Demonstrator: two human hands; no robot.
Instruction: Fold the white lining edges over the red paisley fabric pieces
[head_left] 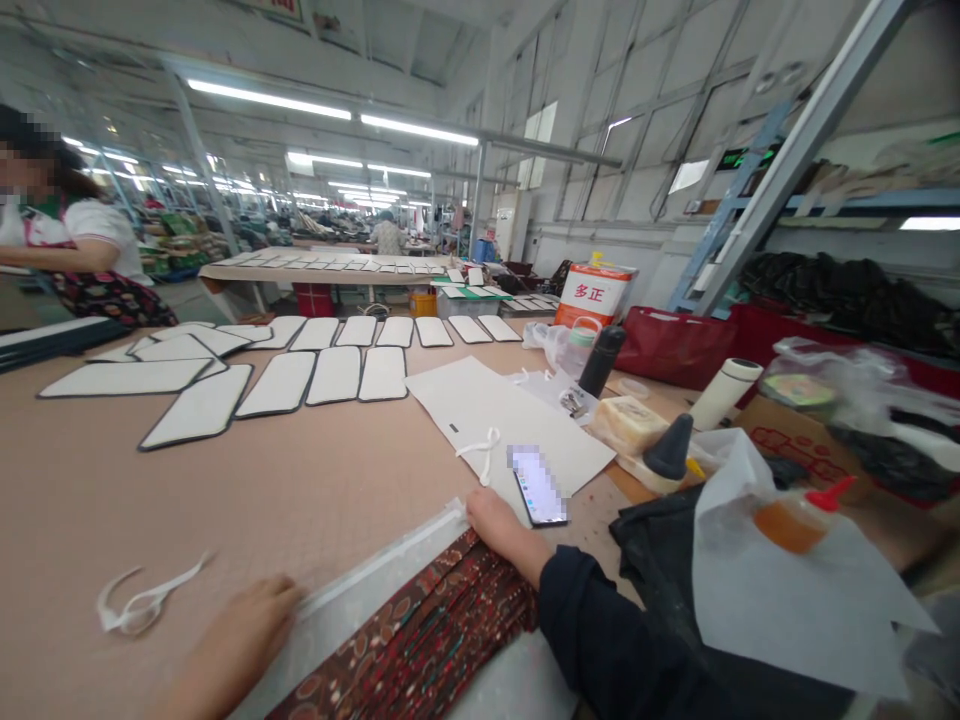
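Note:
A clear plastic bag (375, 563) with a whitish strip along its far edge lies slantwise in front of me. Dark red-brown patterned fabric (420, 635), gathered in long folds, shows in or under it; I cannot tell which. My right hand (501, 525) is closed on the bag's far right corner. At the left end of the strip, my left hand (251, 630) has its fingers curled onto the edge, slightly blurred. A looped white tie (146, 605) rests on the table left of that hand. Beyond my right hand are another white tie (486, 455) and a lit phone (538, 488).
Dark-edged white panels (337, 375) lie in rows across the tan table (360, 460). A large white sheet (480, 400) sits under the phone. At right stand a black bottle (602, 360), a dark cone (670, 447), a glue bottle (799, 520) and an orange-white can (592, 292). A co-worker (97, 240) is at far left.

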